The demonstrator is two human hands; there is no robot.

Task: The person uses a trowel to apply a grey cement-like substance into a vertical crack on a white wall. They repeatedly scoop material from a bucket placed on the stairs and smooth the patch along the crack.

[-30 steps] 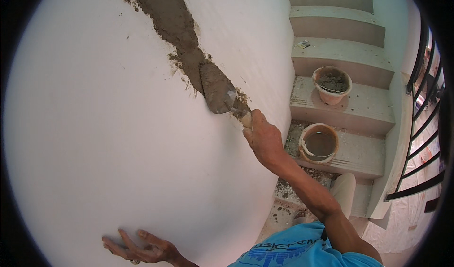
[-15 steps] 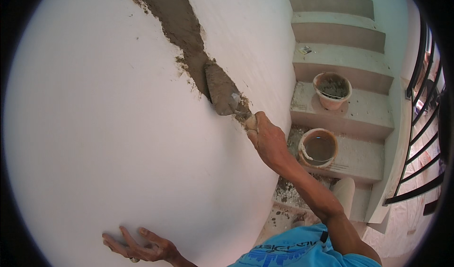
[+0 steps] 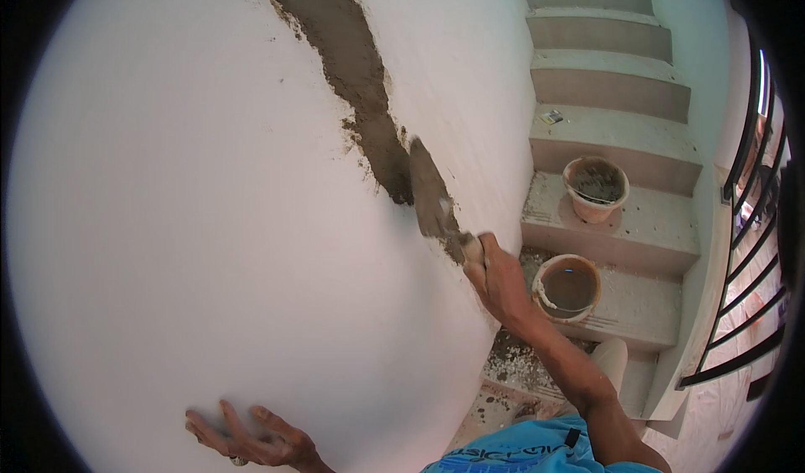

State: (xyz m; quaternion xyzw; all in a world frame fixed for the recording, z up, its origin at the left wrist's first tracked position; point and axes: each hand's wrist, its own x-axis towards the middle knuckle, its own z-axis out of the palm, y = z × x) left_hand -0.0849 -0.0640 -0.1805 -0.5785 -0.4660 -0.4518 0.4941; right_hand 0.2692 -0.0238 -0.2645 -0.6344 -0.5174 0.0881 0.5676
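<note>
My right hand (image 3: 501, 276) is closed round the handle of a trowel (image 3: 431, 192). The trowel's pointed, mortar-smeared blade lies against the lower end of a strip of wet grey-brown mortar (image 3: 356, 75). This strip runs diagonally down a white wall (image 3: 210, 221), with ragged crumbs along its edges. Low on the wall, my left hand (image 3: 251, 439) rests with its fingers spread and holds nothing; a ring shows on one finger. The near end of the strip is partly hidden by the trowel and my right hand.
Stairs (image 3: 608, 91) climb on the right. On one step stands a bucket of mortar (image 3: 594, 189); on the step below is a bucket of murky liquid (image 3: 567, 287). Debris (image 3: 520, 360) litters the lower steps. A black railing (image 3: 746, 284) borders the far right.
The trowel has turned more edge-on and shifted toward the right side of the strip. The whole view has moved slightly; my left hand stays on the wall.
</note>
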